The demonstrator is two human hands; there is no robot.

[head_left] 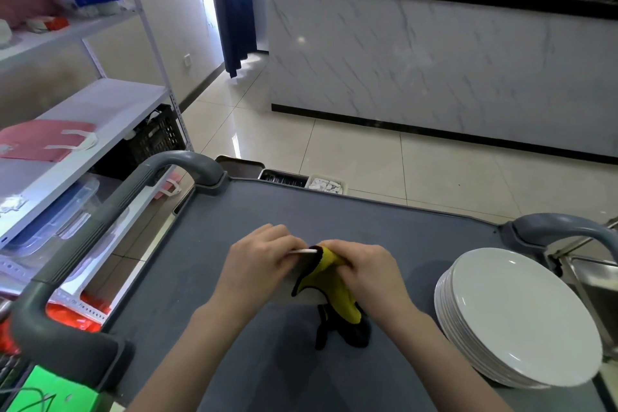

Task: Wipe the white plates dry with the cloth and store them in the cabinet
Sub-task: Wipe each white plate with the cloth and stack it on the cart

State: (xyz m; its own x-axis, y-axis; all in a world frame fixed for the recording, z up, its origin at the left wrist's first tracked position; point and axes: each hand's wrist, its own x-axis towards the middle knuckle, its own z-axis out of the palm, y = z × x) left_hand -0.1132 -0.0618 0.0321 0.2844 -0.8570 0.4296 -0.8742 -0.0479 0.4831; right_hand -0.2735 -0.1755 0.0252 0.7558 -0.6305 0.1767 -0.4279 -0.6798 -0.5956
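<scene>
Over the middle of the grey cart top [234,278] I hold one white plate [302,251] edge-on, so only its thin rim shows between my hands. My left hand [261,261] grips the plate's left side. My right hand [364,269] presses a yellow cloth with a black trim [334,291] around the plate's right edge; the cloth's tail hangs down to the cart. A stack of several white plates [521,318] rests on the cart at the right, apart from my hands.
Grey cart handles rise at the left [110,211] and at the right [565,227]. A white metal shelf rack [100,130] with boxes and pink bags stands to the left. A marble-fronted counter [434,60] runs across the tiled floor ahead. A steel sink edge [592,274] shows at far right.
</scene>
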